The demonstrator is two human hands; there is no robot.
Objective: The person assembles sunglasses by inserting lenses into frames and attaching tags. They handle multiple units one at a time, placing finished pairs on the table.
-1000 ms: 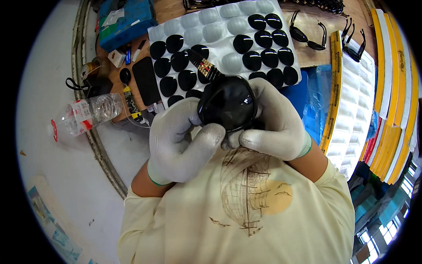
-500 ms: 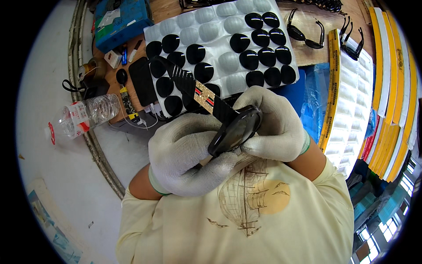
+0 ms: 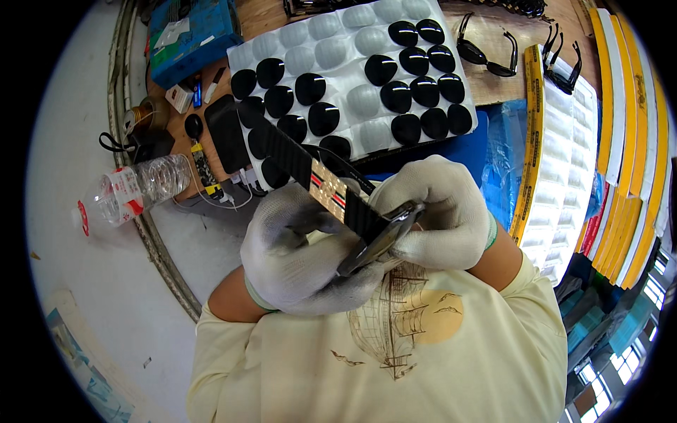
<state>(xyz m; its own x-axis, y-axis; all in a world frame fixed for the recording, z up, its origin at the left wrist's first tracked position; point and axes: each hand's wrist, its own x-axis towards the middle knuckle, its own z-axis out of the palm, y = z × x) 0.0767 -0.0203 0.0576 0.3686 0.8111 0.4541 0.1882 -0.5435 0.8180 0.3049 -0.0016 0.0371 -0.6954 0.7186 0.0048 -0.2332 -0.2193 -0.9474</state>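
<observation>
A pair of black sunglasses (image 3: 330, 192) is between my two hands, its front low and tilted, with a dark lens facing up toward me. One wide temple, black with a gold glitter band and red stripes, points up and left. My left hand (image 3: 300, 257), in a white knit glove, is closed on the near left end of the front. Gloved the same way, my right hand (image 3: 441, 215) pinches the right end between thumb and fingers. Just beyond my hands lies a white molded tray (image 3: 345, 67) with many dark lenses in its pockets.
Two more pairs of sunglasses (image 3: 486, 56) lie at the back right, one on a white compartment tray (image 3: 557, 176). Stacked yellow-edged trays (image 3: 627, 141) stand far right. On the left are a plastic bottle (image 3: 137, 185), a black phone (image 3: 229, 134), a cutter knife (image 3: 204, 166) and a blue box (image 3: 194, 42).
The sunglasses have turned in my hands, so the front now shows more edge-on and the temple looks broader. Both hands keep their hold and have barely shifted.
</observation>
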